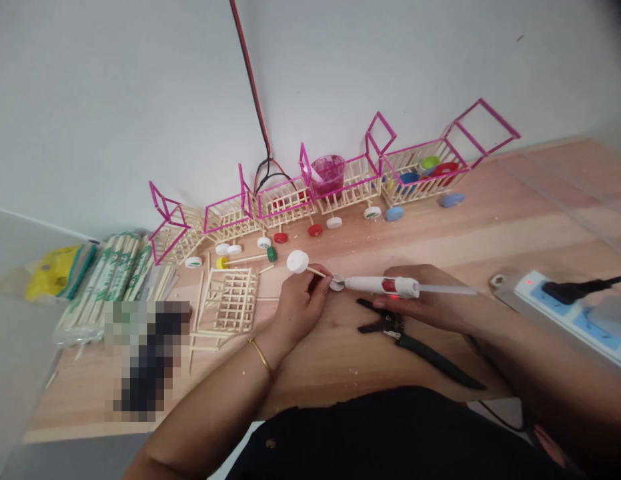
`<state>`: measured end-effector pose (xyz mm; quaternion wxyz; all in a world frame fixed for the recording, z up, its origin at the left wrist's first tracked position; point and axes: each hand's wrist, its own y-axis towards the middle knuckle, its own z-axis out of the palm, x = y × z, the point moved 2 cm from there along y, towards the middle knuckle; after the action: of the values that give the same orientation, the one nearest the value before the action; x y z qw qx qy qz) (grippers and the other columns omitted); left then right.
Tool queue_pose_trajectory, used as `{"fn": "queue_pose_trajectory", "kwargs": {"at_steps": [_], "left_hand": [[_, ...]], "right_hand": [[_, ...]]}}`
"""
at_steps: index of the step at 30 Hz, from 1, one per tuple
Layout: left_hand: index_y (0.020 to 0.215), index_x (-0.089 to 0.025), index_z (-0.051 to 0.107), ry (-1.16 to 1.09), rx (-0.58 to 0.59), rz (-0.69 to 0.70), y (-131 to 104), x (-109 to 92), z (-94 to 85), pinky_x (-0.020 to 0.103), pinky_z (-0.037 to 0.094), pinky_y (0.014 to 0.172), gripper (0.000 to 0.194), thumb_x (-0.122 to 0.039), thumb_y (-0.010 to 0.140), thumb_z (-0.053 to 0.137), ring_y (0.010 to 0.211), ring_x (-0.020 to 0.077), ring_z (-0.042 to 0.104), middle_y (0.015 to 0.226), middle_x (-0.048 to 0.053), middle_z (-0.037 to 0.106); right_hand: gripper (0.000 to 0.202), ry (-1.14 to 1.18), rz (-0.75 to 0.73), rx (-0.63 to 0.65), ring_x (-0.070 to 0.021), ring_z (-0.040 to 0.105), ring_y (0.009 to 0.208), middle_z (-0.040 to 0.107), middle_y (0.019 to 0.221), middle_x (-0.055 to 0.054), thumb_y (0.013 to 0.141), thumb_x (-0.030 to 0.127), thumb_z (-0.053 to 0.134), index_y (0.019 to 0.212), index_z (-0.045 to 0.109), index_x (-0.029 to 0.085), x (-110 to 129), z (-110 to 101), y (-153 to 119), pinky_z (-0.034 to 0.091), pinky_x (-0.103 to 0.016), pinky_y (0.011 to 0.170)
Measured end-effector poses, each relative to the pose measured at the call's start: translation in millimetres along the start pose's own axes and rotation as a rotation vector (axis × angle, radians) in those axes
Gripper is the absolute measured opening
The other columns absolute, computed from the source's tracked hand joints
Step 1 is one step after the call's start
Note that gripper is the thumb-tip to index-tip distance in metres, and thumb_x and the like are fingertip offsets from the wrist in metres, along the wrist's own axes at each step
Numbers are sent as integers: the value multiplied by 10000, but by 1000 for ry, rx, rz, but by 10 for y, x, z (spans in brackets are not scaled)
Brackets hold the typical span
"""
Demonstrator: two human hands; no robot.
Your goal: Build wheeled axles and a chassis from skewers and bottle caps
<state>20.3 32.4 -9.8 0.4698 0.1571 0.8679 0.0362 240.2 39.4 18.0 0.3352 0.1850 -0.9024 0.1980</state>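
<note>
Between the fingers of my left hand [304, 297] is a thin wooden stick with a white bottle cap [297, 261] on its far end. A second white cap [337, 284] sits at the stick's near end, beside my fingertips. My right hand [427, 293] is wrapped round a white glue gun [377, 285], whose nozzle points left and meets or nearly meets this second cap. A clear glue stick [447, 289] juts from the gun's back, and a red light glows on it. Below the gun lies a pair of dark-handled cutters [420, 347] with jaws apart.
Small stick carts [285, 210] with purple rims and bottle-cap wheels line the wall; one holds a purple cup [328, 175]. An unfinished stick frame [233, 303] lies left of my hand. Packs of chopsticks [110, 280] are far left. A power strip [575, 313] is at right.
</note>
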Motion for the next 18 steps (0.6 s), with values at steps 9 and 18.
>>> {"fn": "queue_pose_trajectory", "kwargs": {"at_steps": [9, 18], "left_hand": [[900, -173, 604, 8, 0, -7, 9, 2, 4, 266, 454, 675, 133, -253, 885, 499, 718, 149, 586, 815, 41, 646], [887, -172, 597, 1, -9, -14, 10, -2, 5, 265, 447, 692, 119, -244, 882, 502, 724, 143, 581, 819, 34, 640]], "right_hand": [[388, 24, 17, -27, -134, 507, 529, 547, 585, 17, 779, 574, 548, 640, 523, 212, -25, -16, 1, 357, -259, 492], [377, 83, 35, -43, -145, 518, 543, 537, 586, 17, 786, 567, 545, 666, 529, 210, -86, -36, -4, 377, -256, 488]]}}
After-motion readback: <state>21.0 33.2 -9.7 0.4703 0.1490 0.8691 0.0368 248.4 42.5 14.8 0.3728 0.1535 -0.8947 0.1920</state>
